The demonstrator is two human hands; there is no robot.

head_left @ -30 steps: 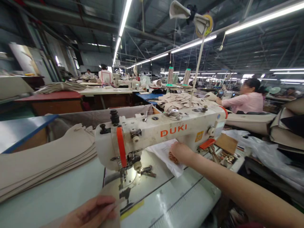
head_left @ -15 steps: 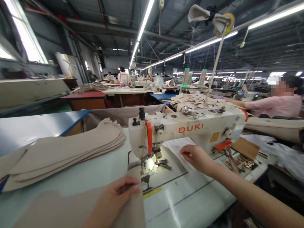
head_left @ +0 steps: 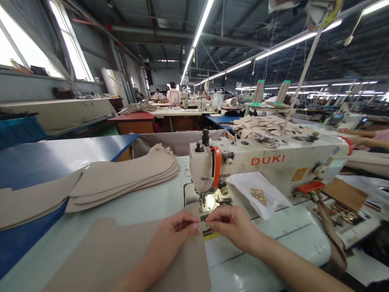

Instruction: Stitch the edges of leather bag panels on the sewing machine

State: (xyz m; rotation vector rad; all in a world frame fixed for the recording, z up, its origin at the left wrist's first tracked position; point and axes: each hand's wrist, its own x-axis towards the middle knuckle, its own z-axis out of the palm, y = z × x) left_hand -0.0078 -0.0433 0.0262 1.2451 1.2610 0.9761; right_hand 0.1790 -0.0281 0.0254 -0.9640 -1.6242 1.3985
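A beige fabric piece [head_left: 127, 247] lies on the sewing table, its narrow upper part near the needle of the white sewing machine [head_left: 267, 158]. My left hand [head_left: 179, 231] rests over this piece, thumb and fingers closed at its right edge. Close by on the right, my right hand [head_left: 234, 227] is pinched, fingertips facing the left ones just in front of the needle plate [head_left: 209, 202]. Whatever sits between the right fingertips is too small to make out. Small gold-coloured metal pieces [head_left: 259, 196] lie in a heap on a white sheet [head_left: 243, 184] under the machine arm.
Stacked beige fabric pieces [head_left: 121, 174] lie to the left, partly over a blue-edged table [head_left: 60, 150]. At right, a tray [head_left: 343, 215] holds small metal parts. More cut pieces [head_left: 270, 123] are heaped behind the machine. Another person's arm [head_left: 361, 136] shows at far right.
My right hand has come from the white sheet to beside my left hand, uncovering the gold pieces. The camera view has turned left, so the scene appears shifted right.
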